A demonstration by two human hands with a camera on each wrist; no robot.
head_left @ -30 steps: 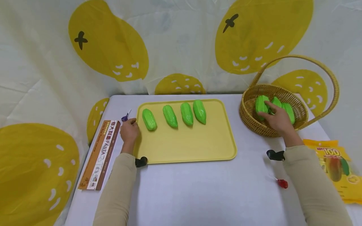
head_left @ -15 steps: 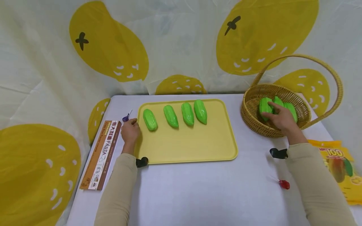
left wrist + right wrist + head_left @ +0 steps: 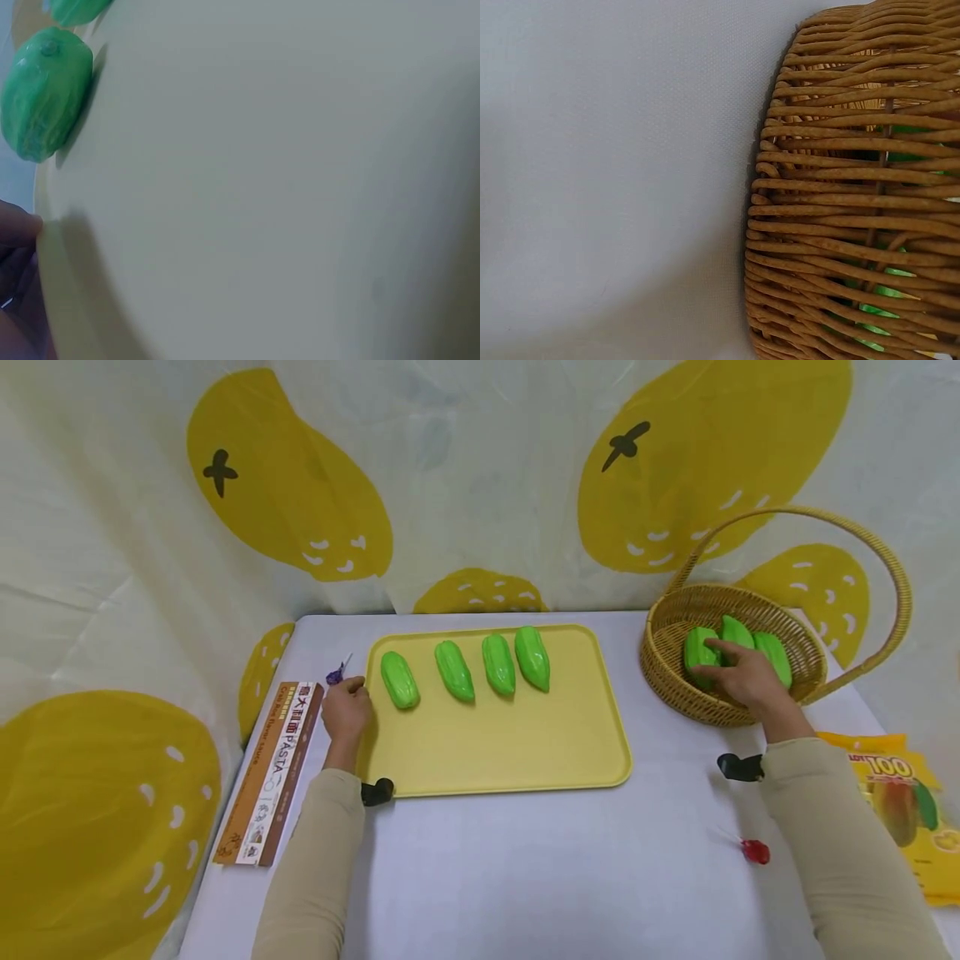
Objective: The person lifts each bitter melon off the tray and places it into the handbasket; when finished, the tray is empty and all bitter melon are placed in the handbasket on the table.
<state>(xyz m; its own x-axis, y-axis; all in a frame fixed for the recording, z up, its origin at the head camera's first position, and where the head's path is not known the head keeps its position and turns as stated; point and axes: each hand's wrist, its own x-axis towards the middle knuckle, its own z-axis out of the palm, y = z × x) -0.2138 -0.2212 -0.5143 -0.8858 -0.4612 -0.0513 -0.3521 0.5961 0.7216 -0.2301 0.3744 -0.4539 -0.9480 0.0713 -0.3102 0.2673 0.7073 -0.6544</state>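
Note:
At the right, my right hand [image 3: 753, 679] reaches into a wicker basket [image 3: 663, 689], its thumb and fingers round a ridged green star fruit [image 3: 701, 650]. Two more star fruits [image 3: 772, 656] lie beside it there, partly behind the hand. My left hand [image 3: 347, 710] is at the left edge of a yellow tray [image 3: 487, 747], and the left wrist view has its thumb [image 3: 21, 223] pressed on the tray rim. Several green star fruits [image 3: 453, 670] lie in a row across the tray's far half. The right wrist view has the basket's woven side but not the hand.
Left of the tray lie a pasta box [image 3: 270, 772] and a purple lollipop [image 3: 335, 675]. A red lollipop [image 3: 754, 851] lies near the right forearm, with a yellow mango-print bag [image 3: 892, 802] beyond it. The basket's tall handle [image 3: 892, 568] arches on the right.
The star fruit under my right hand sits slightly lower in the basket than a second ago, and the hand has come down with it. My left hand stays at the tray edge.

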